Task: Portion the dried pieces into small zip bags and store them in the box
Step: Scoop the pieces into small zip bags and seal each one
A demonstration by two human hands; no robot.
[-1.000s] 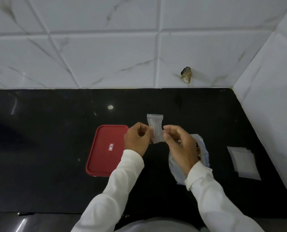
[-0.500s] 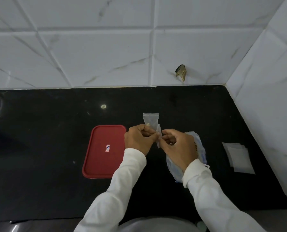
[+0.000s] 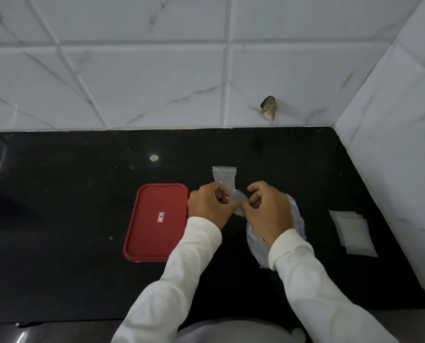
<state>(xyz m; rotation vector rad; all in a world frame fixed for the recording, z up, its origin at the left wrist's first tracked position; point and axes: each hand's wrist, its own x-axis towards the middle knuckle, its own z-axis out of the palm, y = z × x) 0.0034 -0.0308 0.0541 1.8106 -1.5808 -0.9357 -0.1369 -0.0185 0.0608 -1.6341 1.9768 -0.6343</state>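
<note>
From here the worktop (image 3: 70, 219) reads as polished black stone, glossy enough to throw back light spots, with faint pale specks. The wall tiles (image 3: 144, 82) across the top of the frame look like glazed white ceramic with grey veining, smooth and mildly shiny. The chip (image 3: 269, 107) at upper right of centre is rough and brownish.

The box (image 3: 154, 206) at centre left shows a red plastic lid, smooth with a soft sheen. The small zip bag (image 3: 225, 177) is thin clear plastic, creased. The larger bag (image 3: 298, 219) is cloudy, crinkled film. The spare bags (image 3: 352, 231) at right look frosted and flat. The sleeves (image 3: 194, 256) are white matt cloth.
</note>
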